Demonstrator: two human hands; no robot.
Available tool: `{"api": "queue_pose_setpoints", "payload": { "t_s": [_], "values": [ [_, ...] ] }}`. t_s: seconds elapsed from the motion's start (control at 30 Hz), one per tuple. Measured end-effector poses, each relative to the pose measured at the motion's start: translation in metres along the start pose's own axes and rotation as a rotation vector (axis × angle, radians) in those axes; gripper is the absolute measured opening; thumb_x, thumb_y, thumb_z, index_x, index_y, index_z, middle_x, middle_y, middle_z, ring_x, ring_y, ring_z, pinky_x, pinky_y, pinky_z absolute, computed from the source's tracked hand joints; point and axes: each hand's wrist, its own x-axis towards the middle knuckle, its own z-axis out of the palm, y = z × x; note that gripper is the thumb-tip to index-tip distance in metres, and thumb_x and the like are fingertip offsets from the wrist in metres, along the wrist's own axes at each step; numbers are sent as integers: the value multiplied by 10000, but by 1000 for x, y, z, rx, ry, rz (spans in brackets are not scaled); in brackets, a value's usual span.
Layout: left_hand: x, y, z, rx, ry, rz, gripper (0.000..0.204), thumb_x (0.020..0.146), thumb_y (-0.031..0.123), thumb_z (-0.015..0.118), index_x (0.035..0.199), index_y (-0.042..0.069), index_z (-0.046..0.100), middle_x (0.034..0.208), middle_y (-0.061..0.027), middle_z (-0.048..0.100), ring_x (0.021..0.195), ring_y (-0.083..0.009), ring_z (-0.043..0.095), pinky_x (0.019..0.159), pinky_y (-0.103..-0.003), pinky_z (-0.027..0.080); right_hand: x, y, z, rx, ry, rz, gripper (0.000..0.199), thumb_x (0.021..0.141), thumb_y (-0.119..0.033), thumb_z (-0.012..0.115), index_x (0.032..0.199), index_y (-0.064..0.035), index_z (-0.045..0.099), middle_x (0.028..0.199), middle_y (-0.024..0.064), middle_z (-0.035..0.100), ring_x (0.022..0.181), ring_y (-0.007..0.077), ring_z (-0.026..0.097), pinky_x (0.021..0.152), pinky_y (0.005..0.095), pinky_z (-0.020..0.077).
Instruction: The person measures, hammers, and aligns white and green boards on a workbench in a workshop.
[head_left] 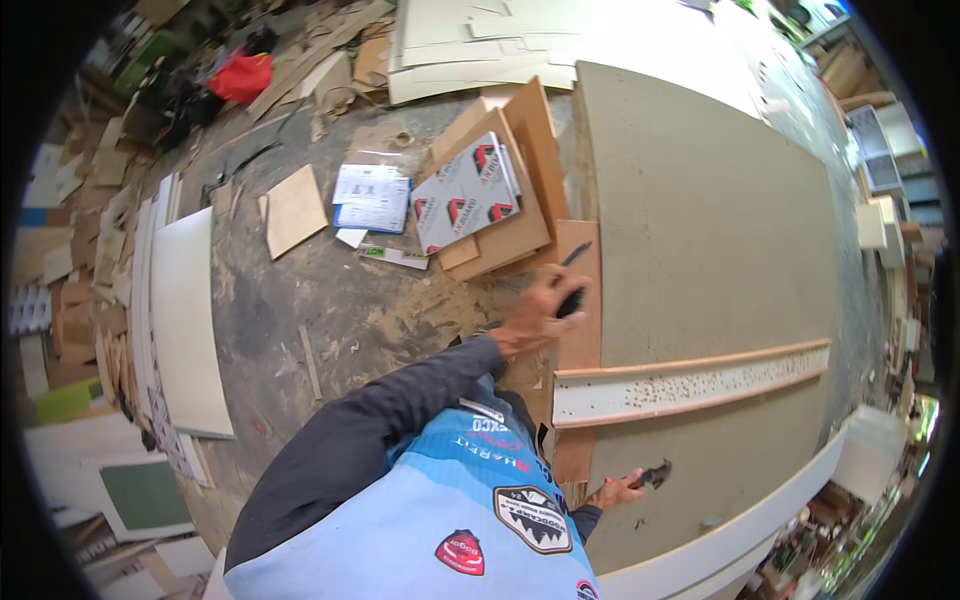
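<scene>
Left hand (537, 312) grips black pointed tool (571, 303) by left edge of grey-brown rectangular worktop (710, 220); right hand (614, 490), dark-headed tool (656, 474) near lower-left corner.

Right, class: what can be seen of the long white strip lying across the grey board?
The long white strip has a face dotted with small brown specks, sparse toward its left end. Reddish-brown, wood-like rails edge both long sides, like a shallow channel. It lies across the grey board, its left end overlapping a narrow brown strip. The left hand and right hand are apart from it.

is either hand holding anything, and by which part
Left hand: slim-tipped tool, by its black body. Right hand: dark-ended tool, place of hold hidden.
</scene>
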Motion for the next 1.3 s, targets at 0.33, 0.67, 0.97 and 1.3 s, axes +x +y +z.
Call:
{"api": "queue_pose_setpoints", "payload": {
  "t_s": [0.33, 0.67, 0.97, 1.3],
  "values": [
    [-202, -160, -128, 275, 118, -923, 518, 825, 355, 661, 1210, 19, 576, 1119, -239, 597, 1071, -406, 565, 900, -456, 447, -26, -191, 172, 443, -459, -287, 348, 1026, -314, 519, 1230, -32, 512, 928, 30, 531, 710, 110, 473, 556, 267, 402],
    [-302, -244, -173, 361, -162, -1218, 624, 836, 409, 677, 1349, 92, 518, 1345, -238, 475, 1239, -406, 467, 1032, -484, 403, -165, -216, 304, 49, -460, -956, 508, 897, -256, 675, 1276, 28, 492, 1077, 238, 633, 1000, 380, 623, 867, 428, 472],
    [-313, -333, -332, 330, -486, -1214, 612, 853, 390, 666, 1362, 100, 488, 1376, -211, 447, 1257, -379, 464, 1031, -461, 417, -373, -102, 339, -640, -1228, -873, 349, 794, -248, 747, 1030, -78, 556, 888, 155, 645, 866, 370, 628, 749, 458, 488],
    [-319, -440, -401, 400, -503, -835, 540, 822, 297, 689, 1289, 77, 529, 1196, -177, 492, 1107, -361, 517, 956, -462, 445, -516, -68, 453, -825, -1505, -923, 384, 817, -277, 723, 1059, -50, 529, 977, 156, 648, 883, 373, 633, 757, 462, 499]
  ]
}}
